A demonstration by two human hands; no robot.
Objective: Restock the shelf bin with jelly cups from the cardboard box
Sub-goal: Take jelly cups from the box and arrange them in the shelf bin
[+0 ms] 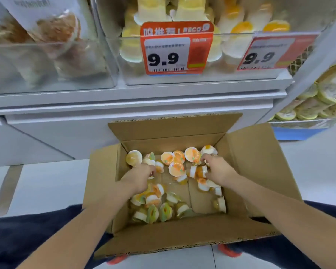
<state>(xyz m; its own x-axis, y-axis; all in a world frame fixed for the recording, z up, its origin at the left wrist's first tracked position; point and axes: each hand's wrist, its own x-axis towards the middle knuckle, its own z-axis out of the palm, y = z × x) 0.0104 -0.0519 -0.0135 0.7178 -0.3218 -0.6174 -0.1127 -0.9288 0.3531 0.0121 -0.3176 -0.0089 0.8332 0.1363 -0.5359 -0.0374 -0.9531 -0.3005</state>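
Note:
An open cardboard box (260, 162) lies on the floor between my knees, with several small jelly cups (175, 166) scattered over its bottom, orange-topped and green-topped. Both my hands reach down into it. My left hand (140, 177) has its fingers curled down among the cups at the left of the pile, gripping one. My right hand (217, 167) curls round cups at the back right of the box. Above, the clear shelf bin (211, 76) holds stacked yellow and orange jelly cups behind a red 9.9 price tag (175, 49).
A clear bin of bagged snacks (47, 45) stands to the left of the jelly bin. A second 9.9 tag (270, 53) hangs at the right. Another shelf with round yellow-green packs (318, 101) stands at the far right. White cabinet fronts (66, 133) rise behind the box.

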